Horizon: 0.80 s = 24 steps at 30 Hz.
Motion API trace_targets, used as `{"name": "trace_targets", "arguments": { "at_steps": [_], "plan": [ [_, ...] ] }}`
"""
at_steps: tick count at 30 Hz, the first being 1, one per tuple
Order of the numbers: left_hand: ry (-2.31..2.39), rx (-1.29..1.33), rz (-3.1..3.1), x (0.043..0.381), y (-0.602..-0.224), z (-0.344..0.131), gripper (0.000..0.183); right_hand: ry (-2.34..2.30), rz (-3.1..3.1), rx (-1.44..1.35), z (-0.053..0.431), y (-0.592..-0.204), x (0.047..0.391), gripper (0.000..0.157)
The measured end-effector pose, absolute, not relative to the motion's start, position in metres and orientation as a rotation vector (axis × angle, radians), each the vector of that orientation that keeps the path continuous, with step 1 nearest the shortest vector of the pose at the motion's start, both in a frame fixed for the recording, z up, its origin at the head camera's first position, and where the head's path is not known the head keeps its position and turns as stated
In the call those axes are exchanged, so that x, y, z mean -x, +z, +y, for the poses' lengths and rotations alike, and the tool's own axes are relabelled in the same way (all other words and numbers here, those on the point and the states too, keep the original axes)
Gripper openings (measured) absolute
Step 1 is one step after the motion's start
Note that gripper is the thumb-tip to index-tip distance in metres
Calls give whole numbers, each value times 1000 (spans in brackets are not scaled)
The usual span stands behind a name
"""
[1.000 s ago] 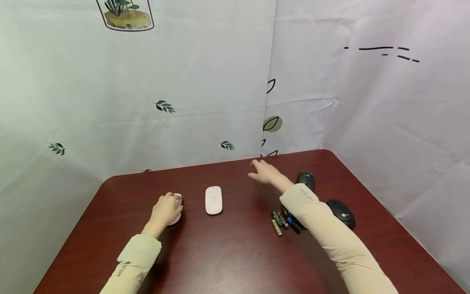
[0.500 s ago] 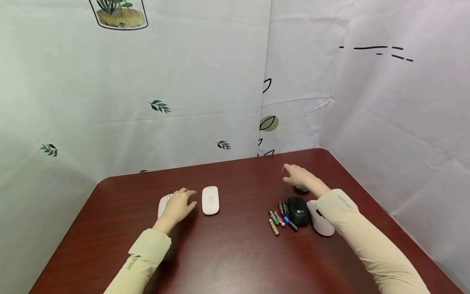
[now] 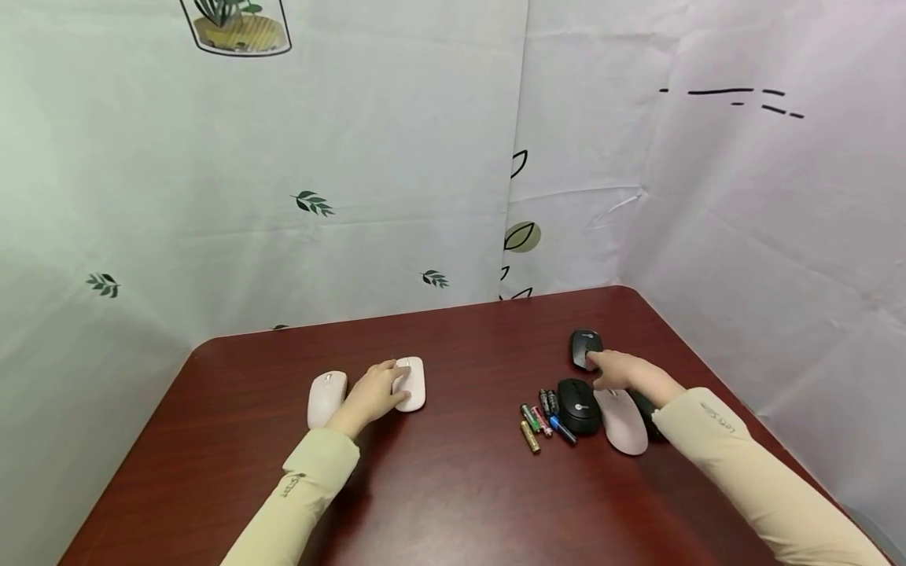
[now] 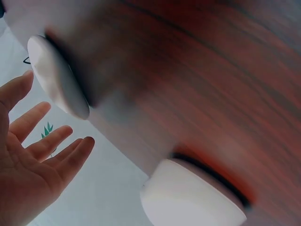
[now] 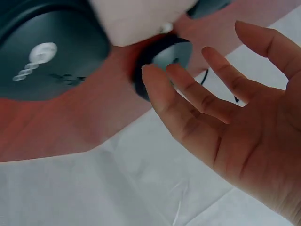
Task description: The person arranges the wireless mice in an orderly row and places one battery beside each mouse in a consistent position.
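A flat white mouse [image 3: 411,383] lies near the middle of a dark red wooden table [image 3: 453,487]. The person's left hand [image 3: 373,393] reaches over it from the near left, fingertips at or just above its left edge; whether they touch cannot be told. In the left wrist view the fingers [image 4: 56,146] are straight and spread, gripping nothing, and the mouse [image 4: 57,77] sits just beyond them. A second white mouse [image 3: 327,398] lies just left of that hand, apart from it.

On the right side of the table, a small black mouse [image 3: 586,347] lies farthest back. The right hand [image 3: 623,373] comes in from the near right, and its fingertips reach the near edge of this mouse. In the right wrist view the fingers [image 5: 207,94] are extended and loosely spread, with nothing held, and the black mouse [image 5: 164,61] shows just past them.

Just nearer than that hand lie another black mouse [image 3: 578,406] and a pale pink mouse [image 3: 623,420] side by side. A small cluster of batteries [image 3: 543,417] lies touching or just left of them. White printed curtains [image 3: 354,157] hang behind the table.
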State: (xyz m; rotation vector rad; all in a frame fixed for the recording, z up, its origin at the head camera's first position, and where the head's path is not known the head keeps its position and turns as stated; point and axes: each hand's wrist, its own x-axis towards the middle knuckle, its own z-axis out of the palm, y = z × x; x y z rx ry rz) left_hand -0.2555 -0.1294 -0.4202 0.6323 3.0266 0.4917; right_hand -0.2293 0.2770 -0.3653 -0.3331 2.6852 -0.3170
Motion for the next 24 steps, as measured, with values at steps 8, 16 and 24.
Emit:
{"name": "trace_targets", "arguments": {
  "at_steps": [8,16,24],
  "plan": [
    [488,-626,3018,262,-421,-121,42,-345,2649,213,279,-374,213,55],
    [494,-673,3060,264,-422,-111,39,-229,2655,175,277,-381,211,64],
    [514,-647,3066,262,-420,-104,37,-59,2604,179,275,-385,215,82]
  ]
}}
